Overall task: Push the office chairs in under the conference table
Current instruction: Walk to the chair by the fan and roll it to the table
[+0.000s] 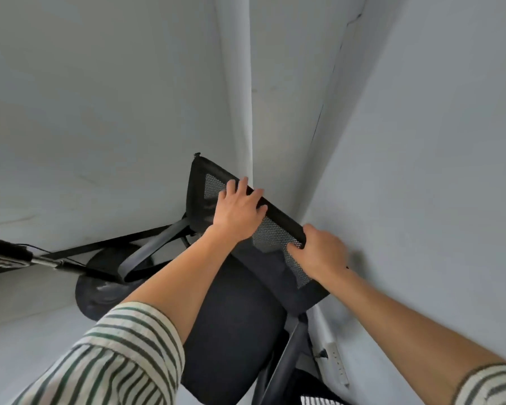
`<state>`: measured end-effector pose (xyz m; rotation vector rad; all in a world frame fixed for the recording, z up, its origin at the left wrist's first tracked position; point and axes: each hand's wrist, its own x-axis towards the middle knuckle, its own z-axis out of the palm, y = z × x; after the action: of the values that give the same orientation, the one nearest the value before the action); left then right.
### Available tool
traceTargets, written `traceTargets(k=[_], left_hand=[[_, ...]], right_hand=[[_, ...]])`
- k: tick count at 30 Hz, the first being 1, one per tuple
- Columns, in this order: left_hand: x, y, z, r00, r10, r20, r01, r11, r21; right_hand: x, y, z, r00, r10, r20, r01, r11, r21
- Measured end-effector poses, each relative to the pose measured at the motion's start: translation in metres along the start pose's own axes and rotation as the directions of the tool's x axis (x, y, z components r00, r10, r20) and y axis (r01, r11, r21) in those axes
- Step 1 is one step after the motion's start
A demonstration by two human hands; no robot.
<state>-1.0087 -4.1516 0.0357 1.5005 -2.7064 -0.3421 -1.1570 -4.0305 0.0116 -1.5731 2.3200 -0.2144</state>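
Observation:
A black office chair (234,331) with a mesh backrest (272,233) stands close to a corner of pale grey walls, and the view is tilted. My left hand (237,211) lies over the top rail of the backrest, fingers curled across its edge. My right hand (319,252) grips the rail's right end, close to the wall on the right. The chair's grey armrest (149,252) sticks out to the left. No conference table can be made out.
A round black stand base (97,290) with a slanted pole (41,260) sits on the floor left of the chair. A white power strip (338,363) is fixed low by the right wall. Walls (421,141) close in behind and to the right.

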Motion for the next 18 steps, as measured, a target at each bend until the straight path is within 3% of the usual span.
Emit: traceTargets(k=[2,9,14,18], left_hand=[[-0.006,-0.009,0.001,0.999,-0.036,0.014,0.035,0.999,0.041],[-0.115,-0.057,0.012,0.994,-0.107,0.007,0.107,0.993,-0.054],[-0.207,-0.099,0.016,0.984,-0.176,0.022,0.177,0.984,-0.032],[-0.275,-0.126,0.011,0.969,-0.244,0.046,0.246,0.969,-0.031]], right_hand=[[-0.013,-0.009,0.005,0.999,-0.035,0.029,0.035,0.999,0.02],[-0.099,-0.054,0.044,0.969,-0.168,0.179,0.129,0.969,0.209],[-0.175,-0.096,0.087,0.902,-0.264,0.342,0.089,0.889,0.45],[-0.234,-0.135,0.113,0.855,-0.321,0.406,0.109,0.878,0.465]])
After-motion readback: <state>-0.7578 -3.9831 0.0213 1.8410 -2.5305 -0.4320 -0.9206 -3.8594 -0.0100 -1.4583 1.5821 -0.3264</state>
